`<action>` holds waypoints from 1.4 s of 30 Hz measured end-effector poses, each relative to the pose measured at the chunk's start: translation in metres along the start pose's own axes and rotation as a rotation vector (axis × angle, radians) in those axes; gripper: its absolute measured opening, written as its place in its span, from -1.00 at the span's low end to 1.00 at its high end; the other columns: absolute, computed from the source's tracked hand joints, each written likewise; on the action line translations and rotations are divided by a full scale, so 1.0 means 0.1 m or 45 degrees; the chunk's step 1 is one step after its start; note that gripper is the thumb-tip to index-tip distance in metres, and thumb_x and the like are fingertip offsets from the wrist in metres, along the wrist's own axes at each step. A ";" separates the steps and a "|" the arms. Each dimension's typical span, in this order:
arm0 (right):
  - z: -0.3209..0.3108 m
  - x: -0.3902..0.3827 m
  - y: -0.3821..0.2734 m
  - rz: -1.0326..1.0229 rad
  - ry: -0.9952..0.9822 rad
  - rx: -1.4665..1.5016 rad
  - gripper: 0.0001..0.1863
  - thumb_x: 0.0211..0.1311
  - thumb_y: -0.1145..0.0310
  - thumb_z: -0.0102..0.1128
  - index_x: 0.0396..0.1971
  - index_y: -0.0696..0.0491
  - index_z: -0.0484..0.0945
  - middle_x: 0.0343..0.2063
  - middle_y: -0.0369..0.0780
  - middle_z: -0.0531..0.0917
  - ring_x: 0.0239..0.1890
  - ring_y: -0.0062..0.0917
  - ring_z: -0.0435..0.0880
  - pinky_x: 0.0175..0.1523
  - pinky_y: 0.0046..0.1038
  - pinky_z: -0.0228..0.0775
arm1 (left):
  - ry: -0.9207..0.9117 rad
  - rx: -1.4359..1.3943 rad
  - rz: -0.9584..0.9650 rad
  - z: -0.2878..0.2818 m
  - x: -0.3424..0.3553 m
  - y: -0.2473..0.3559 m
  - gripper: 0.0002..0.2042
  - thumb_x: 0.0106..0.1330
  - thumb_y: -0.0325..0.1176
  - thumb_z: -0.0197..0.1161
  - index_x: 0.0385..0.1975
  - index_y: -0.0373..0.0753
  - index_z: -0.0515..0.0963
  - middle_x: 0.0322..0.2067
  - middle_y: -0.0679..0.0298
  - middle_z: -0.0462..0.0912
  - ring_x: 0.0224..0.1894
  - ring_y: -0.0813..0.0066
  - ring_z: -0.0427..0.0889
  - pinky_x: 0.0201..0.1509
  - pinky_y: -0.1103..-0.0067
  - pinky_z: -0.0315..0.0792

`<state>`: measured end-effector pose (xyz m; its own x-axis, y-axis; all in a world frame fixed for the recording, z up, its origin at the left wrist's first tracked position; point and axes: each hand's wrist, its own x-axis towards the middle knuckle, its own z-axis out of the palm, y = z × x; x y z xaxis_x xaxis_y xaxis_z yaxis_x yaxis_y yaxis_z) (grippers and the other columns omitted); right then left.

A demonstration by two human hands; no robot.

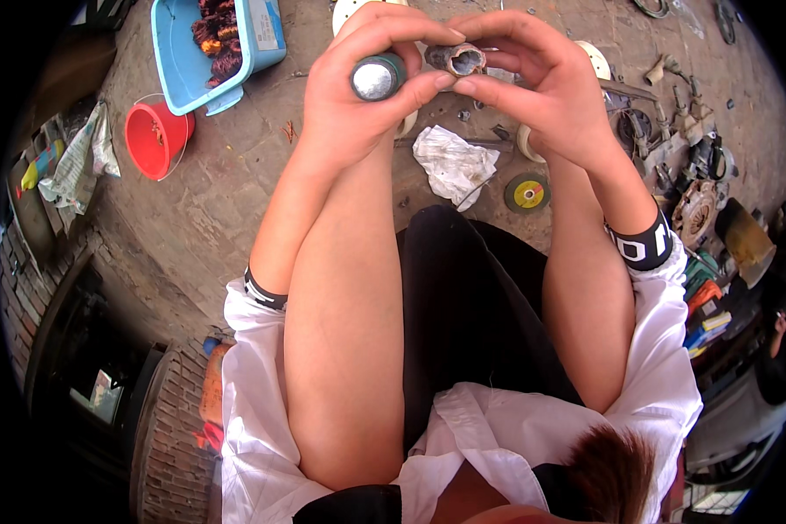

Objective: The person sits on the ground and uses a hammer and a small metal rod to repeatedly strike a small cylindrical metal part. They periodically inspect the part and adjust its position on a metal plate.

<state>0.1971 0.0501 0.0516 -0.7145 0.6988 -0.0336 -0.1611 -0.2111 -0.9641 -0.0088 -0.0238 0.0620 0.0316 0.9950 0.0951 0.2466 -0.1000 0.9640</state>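
Both my hands are raised in front of my knees, close together at the top of the view. Between their fingertips is a short, rusty, hollow metal tube (446,59), its open end turned toward me. My left hand (341,92) pinches it from the left with thumb and fingertips. Tucked in that same palm is a dark green cylinder (377,79) with a round silvery end; the rest of it is hidden. My right hand (555,83) grips the tube from the right with thumb and fingers. Below them a crumpled white cloth (452,164) lies on the ground.
A yellow-and-dark grinding disc (527,193) lies right of the cloth. At left stand a blue basin (172,70) holding dark reddish pieces and a red bucket (157,140). Metal parts (695,210) litter the right side. Another person's hand (779,323) shows at far right.
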 end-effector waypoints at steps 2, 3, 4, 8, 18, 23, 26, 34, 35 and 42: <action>0.00 -0.02 0.03 0.005 0.055 -0.112 -0.57 0.19 0.62 0.38 0.07 0.24 0.52 -0.03 -0.17 0.65 0.01 -0.52 0.67 0.14 -0.47 0.56 | 0.004 -0.021 -0.043 0.01 0.00 0.02 -0.66 0.10 -0.57 0.44 -0.07 -0.29 0.66 -0.18 0.24 0.57 -0.32 0.61 0.55 -0.12 0.63 0.42; 0.00 -0.02 0.03 0.007 0.081 -0.168 -0.58 0.19 0.61 0.37 0.07 0.24 0.54 -0.05 -0.19 0.65 0.01 -0.53 0.67 0.14 -0.47 0.56 | 0.007 -0.031 -0.066 0.01 0.00 0.03 -0.66 0.11 -0.57 0.44 -0.07 -0.30 0.66 -0.19 0.24 0.58 -0.32 0.61 0.55 -0.12 0.63 0.42; -0.02 -0.03 0.03 0.039 0.092 -0.201 -0.58 0.19 0.61 0.38 0.06 0.24 0.54 -0.05 -0.19 0.65 -0.01 -0.52 0.68 0.14 -0.48 0.57 | 0.016 -0.032 -0.065 0.01 0.00 0.03 -0.66 0.11 -0.57 0.44 -0.06 -0.30 0.66 -0.20 0.25 0.58 -0.32 0.61 0.55 -0.13 0.64 0.42; -0.03 -0.05 -0.02 0.154 0.116 -0.245 -0.59 0.16 0.60 0.41 0.03 0.25 0.57 -0.06 -0.18 0.65 -0.05 -0.52 0.70 0.10 -0.49 0.58 | 0.027 -0.074 -0.109 0.02 -0.02 0.01 -0.66 0.14 -0.55 0.45 -0.05 -0.33 0.65 -0.23 0.28 0.59 -0.33 0.64 0.56 -0.15 0.66 0.42; -0.03 -0.02 -0.03 0.118 0.074 -0.290 -0.56 0.17 0.50 0.43 0.06 0.20 0.56 -0.16 -0.17 0.71 -0.20 -0.49 0.75 -0.03 -0.51 0.61 | 0.038 -0.168 -0.212 0.03 -0.05 -0.02 -0.64 0.17 -0.55 0.44 -0.01 -0.36 0.61 -0.28 0.31 0.61 -0.33 0.66 0.56 -0.19 0.69 0.44; 0.04 0.01 -0.08 0.368 0.115 0.140 -0.58 0.19 0.61 0.38 0.06 0.20 0.52 -0.21 -0.25 0.70 -0.18 -0.63 0.70 -0.09 -0.60 0.57 | 0.182 -0.495 -0.540 0.10 -0.03 0.10 -0.72 0.23 -0.58 0.38 -0.06 -0.34 0.55 -0.28 0.31 0.61 -0.30 0.66 0.56 -0.19 0.70 0.46; -0.08 0.08 0.05 0.519 0.173 -0.054 -0.67 0.21 0.60 0.35 -0.03 0.19 0.53 -0.29 -0.28 0.71 -0.27 -0.67 0.69 -0.17 -0.64 0.55 | 0.399 -0.399 -0.375 0.10 -0.06 -0.04 -0.76 0.24 -0.59 0.36 -0.12 -0.34 0.53 -0.27 0.30 0.61 -0.30 0.65 0.56 -0.19 0.70 0.46; -0.27 0.25 1.15 0.318 0.305 -0.916 -0.73 0.16 0.47 0.36 -0.18 0.21 0.54 -0.43 -0.10 0.71 -0.32 -0.41 0.74 -0.20 -0.39 0.59 | 0.486 -0.542 -0.074 0.07 -0.15 -0.12 -0.82 0.33 -0.56 0.29 -0.12 -0.40 0.53 -0.29 0.13 0.60 -0.34 0.47 0.51 -0.14 0.55 0.42; -0.28 0.29 1.31 0.300 0.319 -0.905 -0.74 0.17 0.46 0.35 -0.18 0.22 0.54 -0.42 -0.07 0.71 -0.32 -0.36 0.74 -0.19 -0.37 0.59 | 0.476 -0.562 -0.048 0.07 -0.15 -0.13 -0.83 0.33 -0.57 0.28 -0.12 -0.40 0.53 -0.26 0.12 0.60 -0.34 0.46 0.50 -0.13 0.53 0.42; -0.05 0.31 1.77 0.336 0.166 -0.861 -0.73 0.20 0.39 0.31 -0.17 0.20 0.53 -0.25 0.01 0.66 -0.17 -0.16 0.69 -0.05 -0.26 0.53 | 0.492 -0.586 0.054 -0.01 -0.10 -0.03 -0.84 0.37 -0.54 0.24 -0.10 -0.36 0.54 -0.16 0.08 0.58 -0.36 0.48 0.46 -0.05 0.38 0.45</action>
<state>0.1498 0.0381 -0.1218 -0.5778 0.7677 -0.2770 0.4900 0.0550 -0.8700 -0.0104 -0.0336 0.0586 -0.3436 0.9292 0.1360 -0.1945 -0.2121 0.9577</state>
